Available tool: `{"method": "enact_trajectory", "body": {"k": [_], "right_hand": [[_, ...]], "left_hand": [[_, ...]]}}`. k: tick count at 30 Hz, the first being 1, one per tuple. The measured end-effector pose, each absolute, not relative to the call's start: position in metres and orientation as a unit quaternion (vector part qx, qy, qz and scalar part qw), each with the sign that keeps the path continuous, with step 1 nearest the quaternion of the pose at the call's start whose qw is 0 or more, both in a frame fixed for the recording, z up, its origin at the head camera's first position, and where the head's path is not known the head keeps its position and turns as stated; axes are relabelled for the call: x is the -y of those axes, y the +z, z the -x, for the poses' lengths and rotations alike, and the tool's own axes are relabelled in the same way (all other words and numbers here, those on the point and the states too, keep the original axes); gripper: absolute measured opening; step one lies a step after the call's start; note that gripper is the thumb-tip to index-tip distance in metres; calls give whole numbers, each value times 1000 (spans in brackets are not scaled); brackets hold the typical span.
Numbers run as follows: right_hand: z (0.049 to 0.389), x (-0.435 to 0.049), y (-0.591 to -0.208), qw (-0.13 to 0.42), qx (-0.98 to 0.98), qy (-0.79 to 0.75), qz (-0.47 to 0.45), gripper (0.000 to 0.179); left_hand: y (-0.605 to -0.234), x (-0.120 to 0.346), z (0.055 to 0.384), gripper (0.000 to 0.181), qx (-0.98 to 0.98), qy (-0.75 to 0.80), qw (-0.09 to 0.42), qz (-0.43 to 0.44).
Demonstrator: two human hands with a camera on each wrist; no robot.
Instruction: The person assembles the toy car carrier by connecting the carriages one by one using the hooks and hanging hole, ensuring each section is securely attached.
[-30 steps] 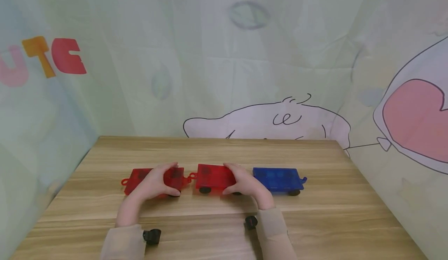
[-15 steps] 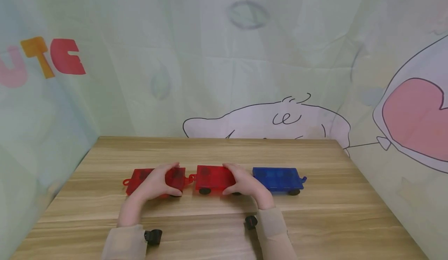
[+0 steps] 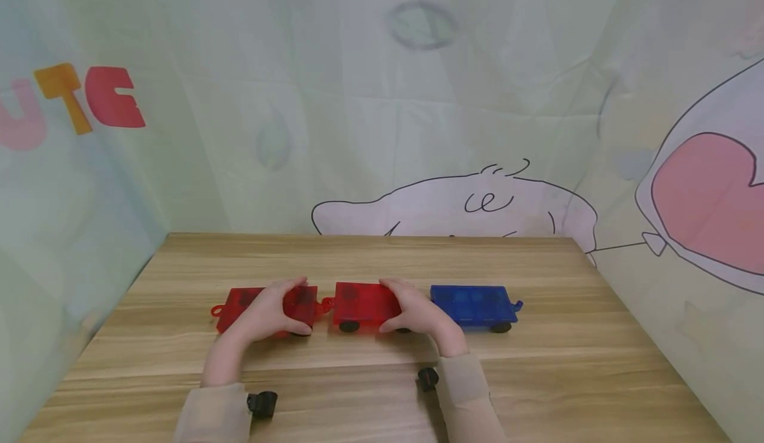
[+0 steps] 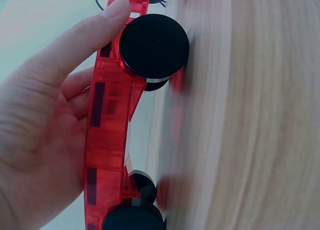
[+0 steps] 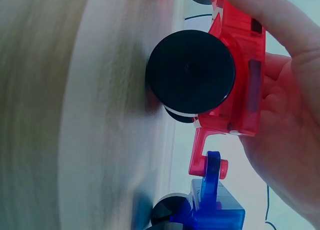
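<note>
My left hand (image 3: 265,310) grips the left red toy train car (image 3: 301,302) across its width, thumb on the near side and fingers on the far side. The middle red toy train car (image 3: 361,300) is held the same way by my right hand (image 3: 418,310) near its right end. Between the two red cars, a hook and a loop (image 3: 325,304) overlap; whether they are engaged I cannot tell. At right stands a blue toy train car (image 3: 471,305). In the right wrist view, its blue loop (image 5: 211,172) sits around the red peg (image 5: 223,169) of the middle car.
All the cars stand on black wheels (image 4: 155,45) in a row on the wooden table (image 3: 358,390). A printed curtain (image 3: 239,131) rises behind the table and along both sides. A black wrist camera (image 3: 261,403) sits by the left sleeve, another (image 3: 428,379) by the right.
The left red car and my left hand have slid slightly right, toward the middle car. The middle red car has straightened a little. The blue car has hardly moved.
</note>
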State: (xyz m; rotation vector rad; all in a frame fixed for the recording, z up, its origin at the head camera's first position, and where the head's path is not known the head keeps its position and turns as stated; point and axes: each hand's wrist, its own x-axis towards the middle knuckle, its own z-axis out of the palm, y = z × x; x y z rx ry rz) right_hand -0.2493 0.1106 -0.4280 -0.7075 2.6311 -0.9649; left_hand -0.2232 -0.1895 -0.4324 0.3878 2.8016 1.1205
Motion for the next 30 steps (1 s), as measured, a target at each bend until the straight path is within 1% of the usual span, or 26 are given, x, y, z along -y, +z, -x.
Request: {"method": "enact_trajectory", "body": {"k": [30], "right_hand": [[249,-110,-429,117,-911,-308,248,84]], "left_hand": [[-430,188,222,93,-922,363,61,-121]]}}
